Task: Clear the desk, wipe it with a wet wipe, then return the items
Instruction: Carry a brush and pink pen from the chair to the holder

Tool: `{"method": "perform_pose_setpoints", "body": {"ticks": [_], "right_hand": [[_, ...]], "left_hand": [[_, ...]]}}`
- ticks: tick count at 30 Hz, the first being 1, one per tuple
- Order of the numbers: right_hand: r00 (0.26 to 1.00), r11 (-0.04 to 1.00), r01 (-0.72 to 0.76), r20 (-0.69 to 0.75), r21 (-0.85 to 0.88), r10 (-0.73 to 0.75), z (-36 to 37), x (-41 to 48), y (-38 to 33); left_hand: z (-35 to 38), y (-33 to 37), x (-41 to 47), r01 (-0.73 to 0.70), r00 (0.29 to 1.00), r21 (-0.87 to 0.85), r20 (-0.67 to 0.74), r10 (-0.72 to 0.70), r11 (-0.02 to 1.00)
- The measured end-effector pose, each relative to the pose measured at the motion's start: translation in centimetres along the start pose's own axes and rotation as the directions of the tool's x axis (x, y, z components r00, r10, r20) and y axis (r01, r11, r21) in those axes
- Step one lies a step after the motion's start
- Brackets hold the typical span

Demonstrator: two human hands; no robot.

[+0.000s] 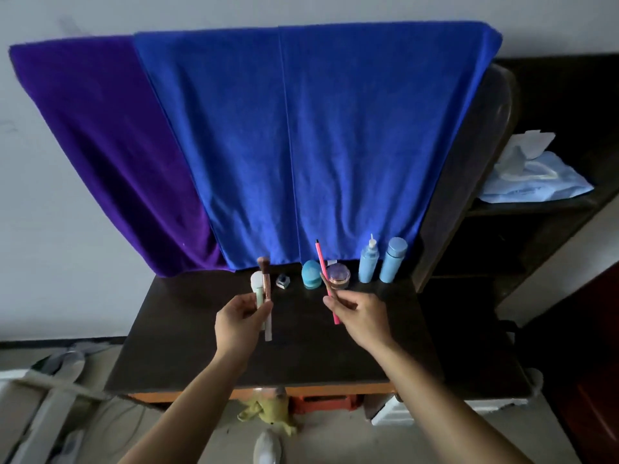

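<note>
The left hand (243,318) grips a makeup brush (266,289) and a pale green tube (259,291) upright together, while the right hand (356,311) pinches a pink pencil (324,276), tip up; no writing is legible on any of them. Small jars and two blue bottles (382,261) line the far edge of the dark desk (187,346), under the blue towel (301,145), with bare desktop near both hands and toward the near edge.

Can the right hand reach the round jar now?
Probably not without putting something down: the right hand already grips a pink pencil, though the jar stands just beyond it with nothing between.
</note>
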State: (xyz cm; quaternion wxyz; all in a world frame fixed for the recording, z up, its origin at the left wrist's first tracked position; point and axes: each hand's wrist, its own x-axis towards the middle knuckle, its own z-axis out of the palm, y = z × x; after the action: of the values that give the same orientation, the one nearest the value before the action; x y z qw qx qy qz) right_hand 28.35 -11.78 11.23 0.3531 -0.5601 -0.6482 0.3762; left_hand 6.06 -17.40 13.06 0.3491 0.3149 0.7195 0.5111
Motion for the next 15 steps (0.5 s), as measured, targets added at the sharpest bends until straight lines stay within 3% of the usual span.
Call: {"method": "perform_pose_setpoints", "body": {"ticks": [5, 10, 15], "right_hand": [[0.974, 0.970, -0.194, 0.091, -0.145, 0.209, 6.1, 2.7, 3.6], [0.886, 0.885, -0.368, 0.181, -0.287, 0.427, 12.3, 4.4, 6.7], [0.868, 0.845, -0.416, 0.130, -0.336, 0.479, 16.3, 5.9, 8.1]], "left_hand": [[0.8, -6.4, 6.8, 0.119, 0.988, 0.190, 0.069, -0.135, 0.974], [1.8, -11.4, 11.6, 0.169, 0.965, 0.388, 0.123, -0.233, 0.906], [2.1, -14.0, 14.3, 0.160, 0.951, 0.510, 0.151, -0.271, 0.845]]}}
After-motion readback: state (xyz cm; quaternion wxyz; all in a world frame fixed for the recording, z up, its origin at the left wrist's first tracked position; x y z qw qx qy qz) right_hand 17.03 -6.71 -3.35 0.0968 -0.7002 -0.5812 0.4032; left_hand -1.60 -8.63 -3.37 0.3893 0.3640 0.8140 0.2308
